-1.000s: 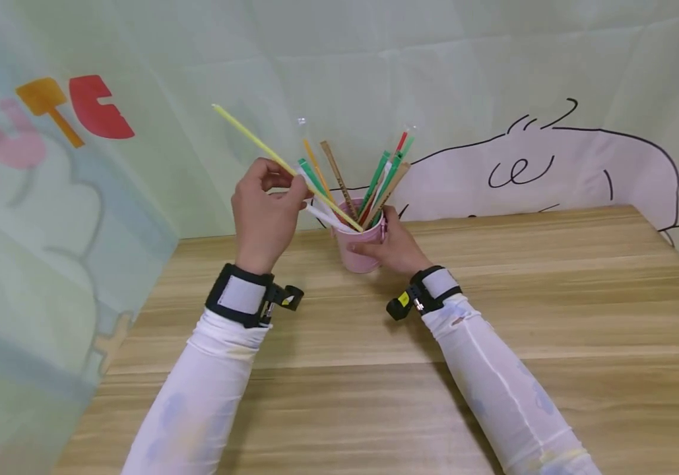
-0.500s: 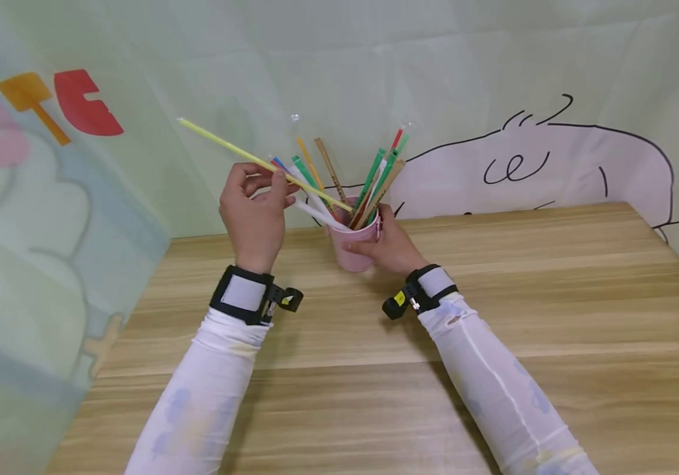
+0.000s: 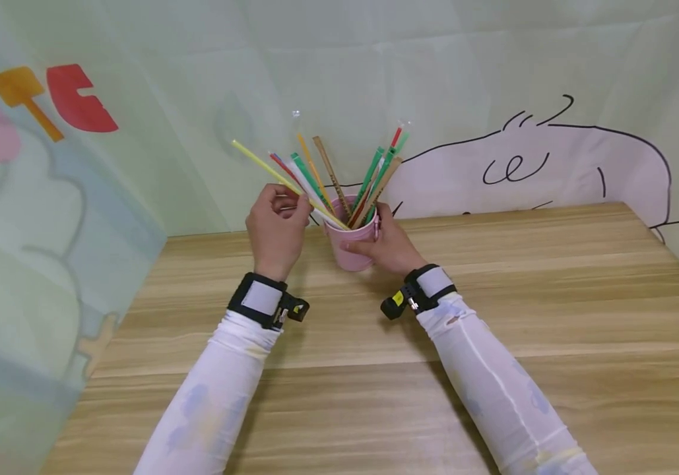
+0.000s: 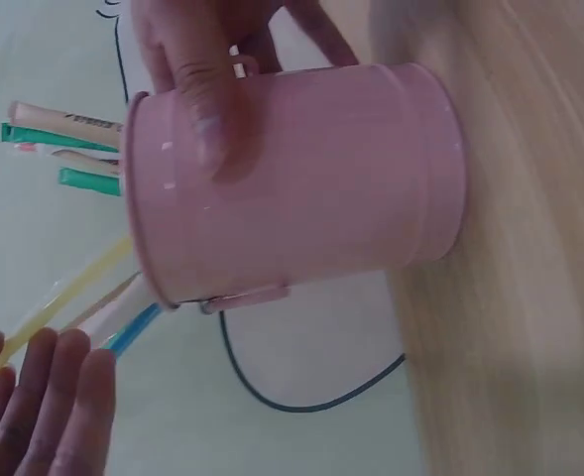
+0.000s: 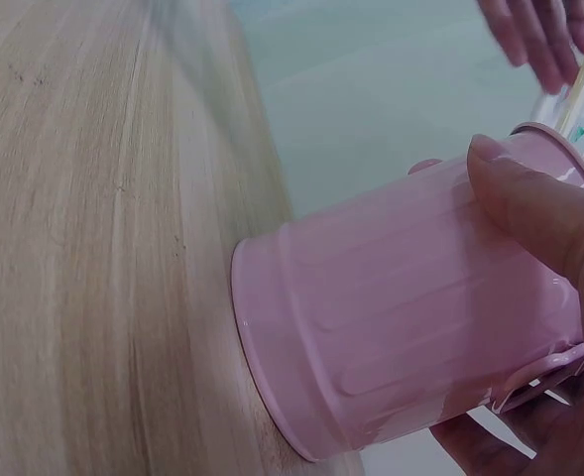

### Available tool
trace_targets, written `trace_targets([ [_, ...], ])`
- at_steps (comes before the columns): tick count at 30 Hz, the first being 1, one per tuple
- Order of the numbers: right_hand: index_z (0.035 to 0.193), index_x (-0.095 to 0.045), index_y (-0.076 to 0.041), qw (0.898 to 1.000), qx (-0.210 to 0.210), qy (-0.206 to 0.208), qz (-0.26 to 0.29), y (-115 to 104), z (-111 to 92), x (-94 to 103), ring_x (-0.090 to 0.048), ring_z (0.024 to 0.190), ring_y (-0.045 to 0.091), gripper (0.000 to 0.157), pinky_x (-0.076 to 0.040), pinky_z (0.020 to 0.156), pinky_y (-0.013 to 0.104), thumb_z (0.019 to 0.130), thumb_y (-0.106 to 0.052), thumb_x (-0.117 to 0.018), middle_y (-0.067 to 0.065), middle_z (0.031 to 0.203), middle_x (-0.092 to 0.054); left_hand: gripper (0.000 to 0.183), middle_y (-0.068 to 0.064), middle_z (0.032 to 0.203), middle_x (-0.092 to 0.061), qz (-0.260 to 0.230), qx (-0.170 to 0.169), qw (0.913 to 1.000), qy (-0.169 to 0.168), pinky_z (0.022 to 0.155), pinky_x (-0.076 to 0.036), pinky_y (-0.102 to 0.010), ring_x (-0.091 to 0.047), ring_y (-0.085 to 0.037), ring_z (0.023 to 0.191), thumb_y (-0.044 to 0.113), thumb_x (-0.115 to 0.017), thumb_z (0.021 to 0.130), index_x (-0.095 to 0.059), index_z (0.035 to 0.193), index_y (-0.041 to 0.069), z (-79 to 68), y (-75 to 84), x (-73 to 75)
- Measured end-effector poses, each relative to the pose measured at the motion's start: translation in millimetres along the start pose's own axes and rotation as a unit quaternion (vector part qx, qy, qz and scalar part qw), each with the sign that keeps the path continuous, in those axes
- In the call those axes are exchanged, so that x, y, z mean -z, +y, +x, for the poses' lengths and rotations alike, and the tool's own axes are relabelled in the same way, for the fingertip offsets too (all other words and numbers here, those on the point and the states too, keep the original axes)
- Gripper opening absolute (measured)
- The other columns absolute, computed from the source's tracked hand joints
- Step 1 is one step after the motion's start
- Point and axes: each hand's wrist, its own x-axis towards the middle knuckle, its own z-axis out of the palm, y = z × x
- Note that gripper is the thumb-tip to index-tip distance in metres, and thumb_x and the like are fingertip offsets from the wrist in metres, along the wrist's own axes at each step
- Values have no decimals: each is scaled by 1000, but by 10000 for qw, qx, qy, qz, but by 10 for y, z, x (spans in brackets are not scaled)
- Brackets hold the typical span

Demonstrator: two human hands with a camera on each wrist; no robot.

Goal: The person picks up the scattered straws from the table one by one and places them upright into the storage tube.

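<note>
My left hand (image 3: pixel 276 231) pinches a long yellow straw (image 3: pixel 256 160) between thumb and fingers. The straw slants down to the right, its lower end inside the mouth of a small pink bucket (image 3: pixel 351 256). Around the bucket's side my right hand (image 3: pixel 397 245) is curled, the thumb lying along the front in the right wrist view. The bucket stands upright on the table. Several other straws lean in it: green (image 3: pixel 373 168), brown (image 3: pixel 330 168), orange (image 3: pixel 309 158), white and red ones, some in clear wrappers. The straws' lower ends are hidden by the bucket wall.
The wood-grain table (image 3: pixel 339 409) ends just behind the bucket. A pale printed cloth (image 3: pixel 196 79) with drawings and letters hangs along the back and left. Both wrists wear black straps with small cameras.
My left hand first shifted left with the yellow straw, then came back right and lower, bringing the straw's end down into the bucket. The right hand keeps its hold on the bucket.
</note>
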Motion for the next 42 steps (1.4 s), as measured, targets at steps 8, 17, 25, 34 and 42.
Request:
trace_targets([
  [8, 145, -21, -4, 10000, 15, 0, 73, -22, -29, -9, -41, 123, 19, 95, -32, 110, 45, 77, -28, -82, 17, 139, -43, 23, -10, 91, -69, 754, 361, 9937, -745, 72, -53, -36, -61, -14, 79, 25, -68, 88, -63, 97, 4, -87, -143, -67],
  [17, 144, -23, -5, 10000, 83, -23, -7, -37, -21, -1, -41, 123, 19, 93, -33, 109, 45, 77, -28, -83, 17, 139, -44, 53, -14, 106, -61, 888, 730, 9793, -1665, 81, -50, -40, -56, -23, 90, 43, -70, 85, -54, 113, 2, -214, -265, -36],
  [25, 145, -23, -5, 9999, 69, -22, 87, -4, -34, 8, -39, 125, 18, 94, -31, 110, 45, 77, -27, -83, 17, 140, -43, 67, -19, 125, -51, 322, 671, 9773, -1983, 98, -44, -47, -48, -31, 113, 38, -72, 83, -43, 129, -2, -329, -307, -122],
  [34, 145, -21, -5, 9998, 56, -166, -11, 13, -87, 63, -36, 127, 19, 89, -29, 112, 47, 80, -21, -80, 18, 142, -40, 83, -16, 144, -40, 377, 638, 9705, -2293, 103, -40, -53, -38, -28, 127, 48, -70, 84, -33, 145, 5, -445, -263, -215],
  [42, 146, -20, -4, 9993, -77, -73, -360, 51, -158, 203, -36, 128, 24, 94, -30, 111, 50, 79, -29, -80, 21, 144, -39, 89, -19, 148, -36, 801, 248, 9687, -2337, 111, -29, -50, -29, -25, 133, 52, -68, 84, -29, 149, 4, -455, -228, -336],
])
